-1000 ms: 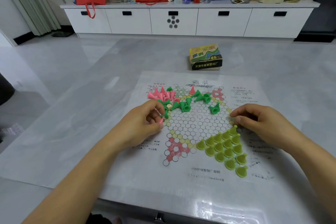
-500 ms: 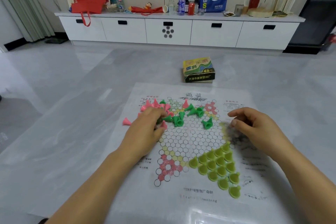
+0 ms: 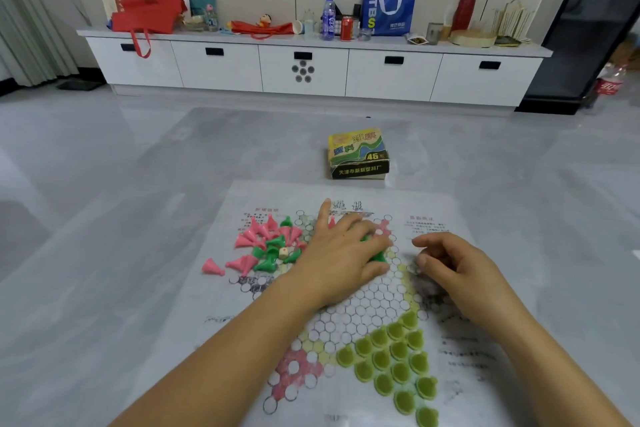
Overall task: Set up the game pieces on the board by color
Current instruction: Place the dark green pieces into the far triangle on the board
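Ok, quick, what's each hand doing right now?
Left hand: fingers curled over green pieces, holding them.
Right hand: loosely curled, holding nothing, so open.

The board (image 3: 367,302) lies on the table (image 3: 104,288) before me, the box (image 3: 358,154) just behind its far edge. The loose pieces (image 3: 268,246) are heaped on its far left, a few under my left hand (image 3: 341,253). My right hand (image 3: 450,263) rests right of that, and the set pieces (image 3: 391,360) fill the near right point.
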{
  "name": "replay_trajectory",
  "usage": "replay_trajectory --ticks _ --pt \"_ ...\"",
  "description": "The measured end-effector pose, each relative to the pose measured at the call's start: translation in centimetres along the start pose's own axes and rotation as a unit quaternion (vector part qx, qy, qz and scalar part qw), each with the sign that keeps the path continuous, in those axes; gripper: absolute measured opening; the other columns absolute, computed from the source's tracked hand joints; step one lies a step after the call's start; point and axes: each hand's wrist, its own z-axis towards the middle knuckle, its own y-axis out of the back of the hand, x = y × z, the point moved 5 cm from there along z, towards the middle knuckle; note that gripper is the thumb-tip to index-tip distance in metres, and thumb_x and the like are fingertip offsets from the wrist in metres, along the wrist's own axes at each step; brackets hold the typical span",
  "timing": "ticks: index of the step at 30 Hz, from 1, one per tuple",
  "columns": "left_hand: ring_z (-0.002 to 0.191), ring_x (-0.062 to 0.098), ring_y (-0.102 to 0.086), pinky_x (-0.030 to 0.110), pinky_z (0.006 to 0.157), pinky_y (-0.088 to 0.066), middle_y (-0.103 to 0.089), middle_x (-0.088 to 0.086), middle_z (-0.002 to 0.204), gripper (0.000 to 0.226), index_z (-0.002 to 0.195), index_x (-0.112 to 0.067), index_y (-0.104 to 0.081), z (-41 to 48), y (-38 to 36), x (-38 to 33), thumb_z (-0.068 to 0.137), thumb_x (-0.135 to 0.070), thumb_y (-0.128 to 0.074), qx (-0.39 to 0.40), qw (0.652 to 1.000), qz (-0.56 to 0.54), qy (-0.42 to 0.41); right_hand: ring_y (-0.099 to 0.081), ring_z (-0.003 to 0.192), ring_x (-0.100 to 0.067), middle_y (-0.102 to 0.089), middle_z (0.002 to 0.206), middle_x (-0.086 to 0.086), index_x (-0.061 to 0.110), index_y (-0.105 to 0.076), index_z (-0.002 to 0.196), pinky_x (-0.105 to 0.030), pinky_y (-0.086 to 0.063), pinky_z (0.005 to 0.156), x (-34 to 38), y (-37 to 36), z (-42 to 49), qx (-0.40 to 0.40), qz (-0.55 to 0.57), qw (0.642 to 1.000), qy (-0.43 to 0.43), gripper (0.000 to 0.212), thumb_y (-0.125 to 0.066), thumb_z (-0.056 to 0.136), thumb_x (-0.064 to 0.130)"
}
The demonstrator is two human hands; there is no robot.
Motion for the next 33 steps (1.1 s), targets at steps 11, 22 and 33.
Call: replay_trajectory --ticks 11,22,33 --pt "0.124 0.010 -0.038 0.034 0.110 -0.017 -0.047 -0.010 0.133 0.032 0.123 -0.025 -0.045 -1.5 0.5 5.3 0.096 -0.036 -0.034 -0.064 0.990 -0.048 0.114 -0.060 0.069 -0.002 -0.066 0.083 0.016 0.038 -0.059 0.095 -0.008 -0.045 0.060 -0.7 1.8 -1.6 0.021 -0.033 0.999 -0.012 0.021 -0.059 0.085 0.020" --pt "0.101 0.024 -0.056 0.050 0.096 -0.040 -0.062 0.004 0.106 0.019 0.106 -0.011 -0.059 -6.8 4.7 13.5 0.091 -0.014 -0.047 -0.343 0.852 -0.214 0.333 -0.058 0.083 0.003 -0.062 0.091 0.018 0.037 -0.056 0.091 -0.006 -0.045 0.068 0.8 0.1 3.3 0.073 -0.135 0.988 0.028 0.015 -0.058 0.087 0.023" --pt "0.083 0.015 -0.058 0.021 0.067 -0.041 -0.063 -0.001 0.088 0.013 0.092 -0.020 -0.059 -6.7 2.4 14.5 0.091 -0.027 -0.049 -0.255 0.842 -0.331 0.342 -0.053 0.083 -0.003 -0.057 0.095 0.009 0.027 -0.059 0.108 -0.011 -0.042 0.073 3.2 -5.5 6.9 0.095 -0.164 0.973 0.130 0.024 -0.059 0.085 0.020"
